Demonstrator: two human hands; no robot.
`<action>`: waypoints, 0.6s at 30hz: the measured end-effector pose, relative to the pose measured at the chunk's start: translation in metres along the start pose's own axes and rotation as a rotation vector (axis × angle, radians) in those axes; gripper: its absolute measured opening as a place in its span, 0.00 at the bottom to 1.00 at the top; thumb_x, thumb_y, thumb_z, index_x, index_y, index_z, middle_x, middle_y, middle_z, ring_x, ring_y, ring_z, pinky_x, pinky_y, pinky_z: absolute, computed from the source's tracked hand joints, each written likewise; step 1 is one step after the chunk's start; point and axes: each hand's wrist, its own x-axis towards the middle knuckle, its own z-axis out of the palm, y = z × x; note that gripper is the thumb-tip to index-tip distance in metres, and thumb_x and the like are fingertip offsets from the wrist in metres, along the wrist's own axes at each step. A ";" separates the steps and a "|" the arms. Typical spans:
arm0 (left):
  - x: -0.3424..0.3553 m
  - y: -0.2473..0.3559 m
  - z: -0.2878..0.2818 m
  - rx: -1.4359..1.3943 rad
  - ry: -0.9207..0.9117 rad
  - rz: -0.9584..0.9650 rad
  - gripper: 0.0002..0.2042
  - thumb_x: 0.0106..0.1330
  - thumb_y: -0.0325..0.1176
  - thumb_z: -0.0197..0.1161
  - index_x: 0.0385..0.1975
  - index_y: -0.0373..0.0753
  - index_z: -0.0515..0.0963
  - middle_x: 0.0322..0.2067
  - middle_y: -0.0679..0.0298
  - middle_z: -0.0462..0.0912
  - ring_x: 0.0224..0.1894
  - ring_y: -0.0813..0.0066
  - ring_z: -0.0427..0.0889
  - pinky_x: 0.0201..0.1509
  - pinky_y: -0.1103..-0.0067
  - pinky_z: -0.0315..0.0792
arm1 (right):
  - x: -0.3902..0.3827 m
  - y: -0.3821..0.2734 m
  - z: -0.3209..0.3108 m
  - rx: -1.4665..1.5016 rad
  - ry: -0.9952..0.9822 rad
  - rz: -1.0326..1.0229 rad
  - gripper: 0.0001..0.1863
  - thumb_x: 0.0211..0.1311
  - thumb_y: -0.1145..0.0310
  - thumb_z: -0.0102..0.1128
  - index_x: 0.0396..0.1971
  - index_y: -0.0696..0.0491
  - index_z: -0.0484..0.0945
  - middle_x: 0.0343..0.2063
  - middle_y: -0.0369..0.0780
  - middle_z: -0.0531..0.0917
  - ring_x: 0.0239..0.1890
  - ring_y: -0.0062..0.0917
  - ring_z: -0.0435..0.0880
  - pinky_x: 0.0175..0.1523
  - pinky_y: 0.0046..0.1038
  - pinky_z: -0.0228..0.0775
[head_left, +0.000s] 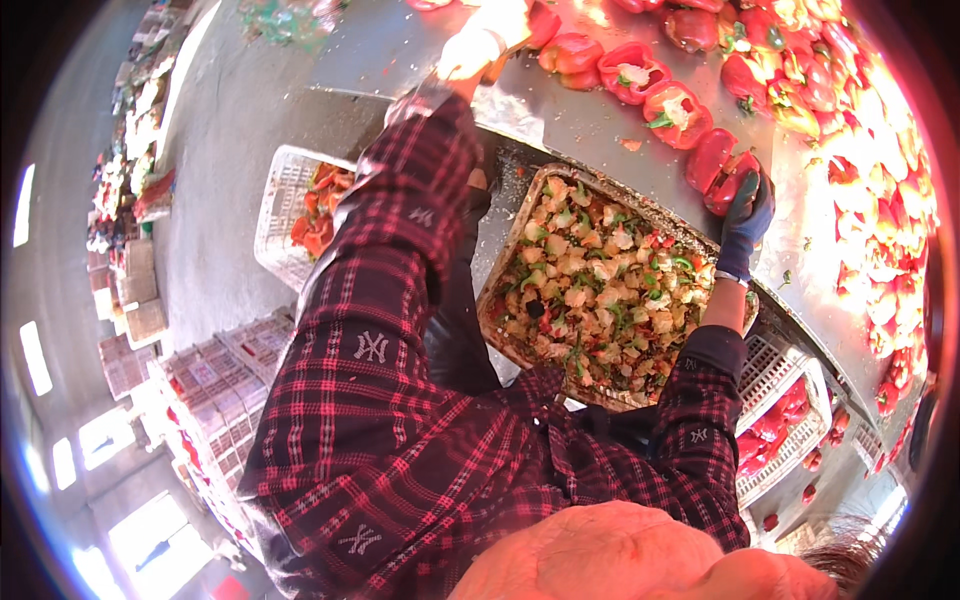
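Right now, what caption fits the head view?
Gloved right hand at a red pepper on a metal table, crate of cores below.

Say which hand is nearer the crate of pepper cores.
Right. The right hand is beside the far right corner of the crate; the left hand is farther, beyond its far left corner.

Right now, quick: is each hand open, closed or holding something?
Left hand: lost in bright light; open or closed cannot be told.
Right hand: gloved, touching a red pepper; whether the grip is closed cannot be told.
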 end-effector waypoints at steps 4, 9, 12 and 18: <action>0.012 0.010 0.002 0.011 -0.010 -0.005 0.08 0.57 0.34 0.55 0.31 0.37 0.77 0.27 0.52 0.80 0.31 0.53 0.81 0.35 0.64 0.73 | 0.002 -0.001 -0.003 0.027 -0.016 -0.005 0.25 0.67 0.51 0.43 0.44 0.59 0.79 0.41 0.51 0.81 0.43 0.46 0.79 0.50 0.38 0.69; -0.033 0.039 -0.003 -0.078 0.222 0.025 0.14 0.56 0.33 0.55 0.43 0.38 0.74 0.29 0.50 0.80 0.33 0.51 0.81 0.36 0.62 0.73 | 0.000 0.001 -0.001 0.055 0.014 0.040 0.24 0.68 0.53 0.42 0.45 0.58 0.78 0.41 0.51 0.81 0.44 0.45 0.79 0.51 0.38 0.68; -0.040 0.021 -0.030 -0.087 0.321 0.037 0.18 0.57 0.34 0.56 0.47 0.37 0.72 0.30 0.49 0.80 0.32 0.50 0.80 0.36 0.63 0.74 | 0.000 -0.001 -0.003 -0.008 0.020 0.017 0.24 0.68 0.53 0.42 0.46 0.58 0.77 0.41 0.51 0.80 0.45 0.45 0.78 0.52 0.38 0.67; -0.024 -0.078 -0.036 0.640 0.626 -0.028 0.28 0.58 0.32 0.59 0.58 0.26 0.62 0.17 0.58 0.70 0.17 0.60 0.72 0.21 0.70 0.67 | 0.000 0.006 0.002 -0.007 -0.015 0.064 0.24 0.69 0.53 0.42 0.48 0.58 0.76 0.43 0.51 0.79 0.47 0.45 0.77 0.53 0.38 0.66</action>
